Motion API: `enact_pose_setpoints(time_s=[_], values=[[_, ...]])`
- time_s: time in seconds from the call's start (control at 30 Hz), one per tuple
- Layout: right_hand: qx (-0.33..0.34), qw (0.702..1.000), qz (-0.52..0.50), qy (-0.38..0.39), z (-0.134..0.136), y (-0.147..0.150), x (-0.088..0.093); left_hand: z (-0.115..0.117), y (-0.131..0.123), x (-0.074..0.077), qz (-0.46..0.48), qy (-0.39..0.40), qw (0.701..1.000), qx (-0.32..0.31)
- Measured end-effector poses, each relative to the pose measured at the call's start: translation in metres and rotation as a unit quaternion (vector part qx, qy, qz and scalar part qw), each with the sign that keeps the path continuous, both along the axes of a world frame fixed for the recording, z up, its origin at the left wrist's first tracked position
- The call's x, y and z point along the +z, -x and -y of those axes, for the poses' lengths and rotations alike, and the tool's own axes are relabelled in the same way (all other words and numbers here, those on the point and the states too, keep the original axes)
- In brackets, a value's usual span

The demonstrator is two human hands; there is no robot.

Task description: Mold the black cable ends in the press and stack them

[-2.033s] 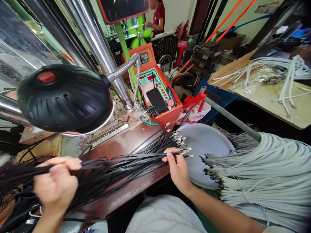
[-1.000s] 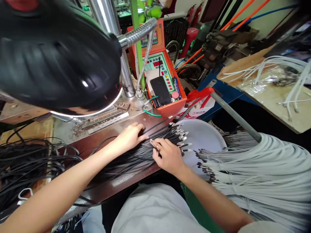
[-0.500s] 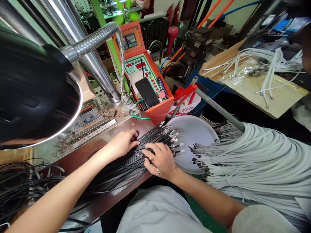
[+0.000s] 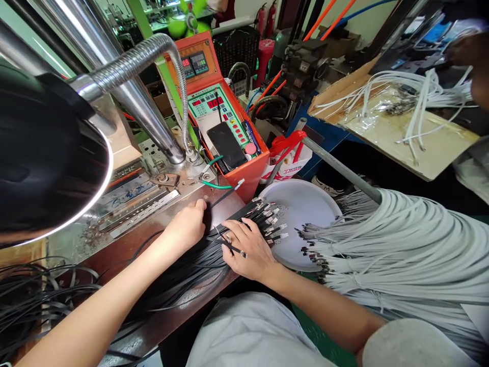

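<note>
Nearest, at the bottom centre of the frame, is the wearer's pale grey shirt [image 4: 244, 334]. Above it the right hand [image 4: 250, 250] is half curled, its fingers bent around loose cable ends [image 4: 237, 250], one tipped with a metal connector pointing down toward the wrist. Just left of centre, the left hand [image 4: 187, 221] is closed, fingertips drawn together on a single black cable [image 4: 223, 196] whose pale end points up and right (the grip itself is partly hidden behind the knuckles). Beneath and between the hands, a sheaf of black cables [image 4: 206, 257] lies across the reddish-brown bench top [image 4: 122, 250], its silvery tips fanned out at the edge of a white basin [image 4: 324, 196] right of centre. At the lower left is a tangle of black cords [image 4: 34, 293]; above it a black lamp [image 4: 46, 148] fills the left edge. On the right, a thick hank of greyish-white cables [image 4: 420, 250] hangs on a grey pole [image 4: 340, 165]. Farther off, above centre, an orange control box [image 4: 250, 176] carries a black phone [image 4: 227, 145], and at the upper right white cables [image 4: 418, 117] lie on a flat board [image 4: 439, 153]. Farthest, along the top, are a green fan [image 4: 190, 21] and red fire extinguishers [image 4: 271, 19].
</note>
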State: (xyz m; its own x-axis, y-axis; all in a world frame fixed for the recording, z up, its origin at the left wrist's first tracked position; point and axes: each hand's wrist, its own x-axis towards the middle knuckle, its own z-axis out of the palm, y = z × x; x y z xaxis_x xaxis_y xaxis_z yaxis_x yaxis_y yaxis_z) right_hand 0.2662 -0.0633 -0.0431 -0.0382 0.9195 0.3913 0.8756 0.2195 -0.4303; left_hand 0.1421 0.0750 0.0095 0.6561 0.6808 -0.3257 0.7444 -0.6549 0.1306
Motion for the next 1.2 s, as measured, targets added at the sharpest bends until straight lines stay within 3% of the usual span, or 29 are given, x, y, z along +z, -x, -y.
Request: enact_pose_setpoints(time_s=[0.13,0.4,0.73,1.2], values=[[-0.007,1.000,0.017,0.020,-0.001,0.001,0.000,-0.003,-0.001,0.003,0.009,0.017,0.999,0.032],[0.016,0.999,0.004,0.028,-0.003,-0.001,0.002,-0.005,-0.011,0.009,0.005,0.051,0.999,0.016],[0.001,0.999,0.041,0.034,0.000,0.001,0.000,-0.005,-0.018,-0.002,0.112,0.187,0.975,0.034],[0.008,0.999,0.020,-0.028,0.000,0.000,-0.001,0.002,-0.018,0.011,0.093,0.202,0.975,-0.016]])
